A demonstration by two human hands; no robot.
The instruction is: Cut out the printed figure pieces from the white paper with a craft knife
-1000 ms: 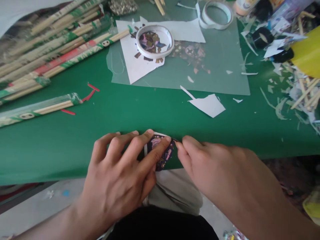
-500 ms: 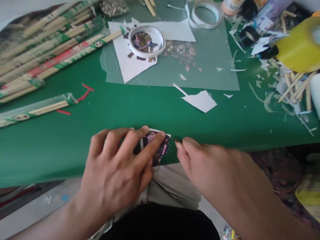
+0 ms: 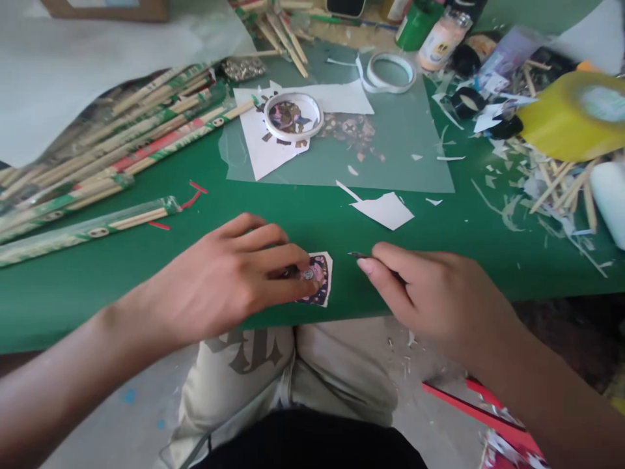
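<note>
A small dark printed sticker with a white border [image 3: 319,280] lies on the green table [image 3: 244,195] near its front edge. My left hand [image 3: 234,280] rests flat over its left side, fingers stretched out and fingertips pressing it down. My right hand [image 3: 430,299] sits just right of the sticker, fingers pinched on a thin dark tool [image 3: 359,255] whose tip points toward the sticker, a little apart from it.
Bundles of wrapped chopsticks [image 3: 112,143] lie at the left. A clear plastic sheet [image 3: 390,156] holds white paper, a tape ring [image 3: 293,116] and another tape ring [image 3: 390,70]. A white paper scrap [image 3: 383,210] lies mid-table. Yellow tape roll [image 3: 576,117], bottles and scraps crowd the right.
The view has tilted and pulled back. My left hand has flattened onto the sticker, which now lies further onto the table. My right hand has moved slightly away to the right.
</note>
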